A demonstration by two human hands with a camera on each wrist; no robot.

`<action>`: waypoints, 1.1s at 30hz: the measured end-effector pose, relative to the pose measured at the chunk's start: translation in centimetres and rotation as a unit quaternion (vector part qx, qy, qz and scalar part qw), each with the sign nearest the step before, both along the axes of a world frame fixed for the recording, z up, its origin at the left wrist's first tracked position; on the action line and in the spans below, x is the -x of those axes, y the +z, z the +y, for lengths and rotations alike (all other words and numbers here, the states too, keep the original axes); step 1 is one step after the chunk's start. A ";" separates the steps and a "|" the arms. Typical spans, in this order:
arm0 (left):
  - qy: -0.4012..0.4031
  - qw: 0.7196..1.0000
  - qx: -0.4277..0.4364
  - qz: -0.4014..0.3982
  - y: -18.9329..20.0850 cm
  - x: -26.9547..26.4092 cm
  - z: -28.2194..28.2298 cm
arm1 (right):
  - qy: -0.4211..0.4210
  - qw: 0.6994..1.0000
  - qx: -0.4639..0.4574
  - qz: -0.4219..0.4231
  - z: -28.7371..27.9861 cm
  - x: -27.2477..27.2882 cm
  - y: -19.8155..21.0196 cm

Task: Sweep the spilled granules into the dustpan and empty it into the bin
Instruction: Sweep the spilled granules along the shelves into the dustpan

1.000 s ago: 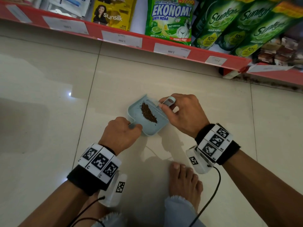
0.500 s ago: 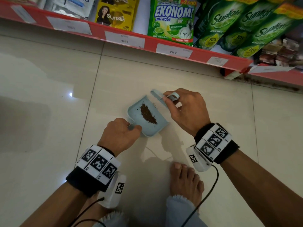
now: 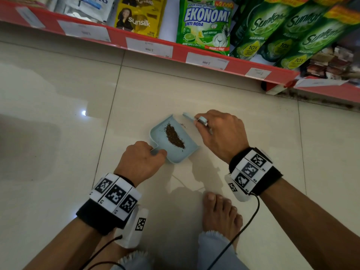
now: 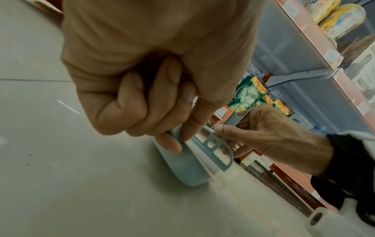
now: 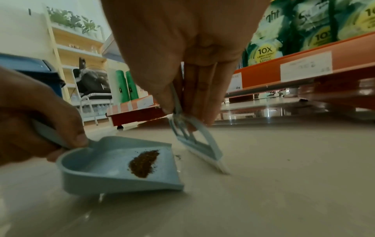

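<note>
- Right now the small pale-blue plastic dustpan (image 3: 176, 157) sits flat on the cream tiled floor (image 3: 58, 152), its open lip turned toward the red-edged shop shelf (image 3: 175, 51) and the right side.
- The left hand (image 3: 139, 162) has its fingers (image 4: 131, 102) curled tight round the pan's stub handle, at the near-left corner of the pan.
- A dark brown heap of granules (image 3: 174, 136) lies in a long streak inside the pan, running roughly along the lip, from far-left to near-right.
- The right hand (image 3: 222, 133) pinches the little pale-blue hand brush (image 5: 199, 149), fingers (image 5: 205, 89) together on its handle; the bristle edge touches the floor just beyond the lip.
- A few stray brown specks (image 5: 178, 157) lie on the floor in the narrow gap between brush and lip, nearer the far end of the lip.
- So, by my reckoning, the move that matters is a short pull of the brush toward the pan, bristle line kept parallel to the lip; the right hand is the nearer one.
- A dark blue bin (image 5: 30, 70) shows behind the left hand in the right wrist view, well apart from the pan.
</note>
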State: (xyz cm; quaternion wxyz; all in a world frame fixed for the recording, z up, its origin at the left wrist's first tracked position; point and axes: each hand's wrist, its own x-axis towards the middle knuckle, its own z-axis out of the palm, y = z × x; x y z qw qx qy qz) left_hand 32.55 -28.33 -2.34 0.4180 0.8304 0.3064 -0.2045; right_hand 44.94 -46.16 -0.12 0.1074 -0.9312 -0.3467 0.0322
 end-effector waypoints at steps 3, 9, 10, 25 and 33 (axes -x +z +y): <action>0.002 1.000 0.002 -0.004 -0.1 0.1 0.2 | 0.015 0.994 -0.048 0.092 0.2 0.4 -0.1; 0.000 1.000 0.003 -0.006 -0.2 0.4 0.4 | -0.014 0.998 -0.054 -0.018 0.6 0.2 0.8; 0.001 1.000 0.004 -0.006 -0.2 0.4 0.4 | -0.012 0.999 -0.018 -0.023 0.7 0.1 0.8; -0.003 1.000 -0.006 0.003 -0.5 1.1 1.2 | 0.018 0.998 -0.015 0.061 1.2 1.3 0.2; 0.005 1.000 0.006 -0.007 -0.6 1.6 1.4 | -0.032 0.985 -0.167 0.027 1.7 1.2 0.3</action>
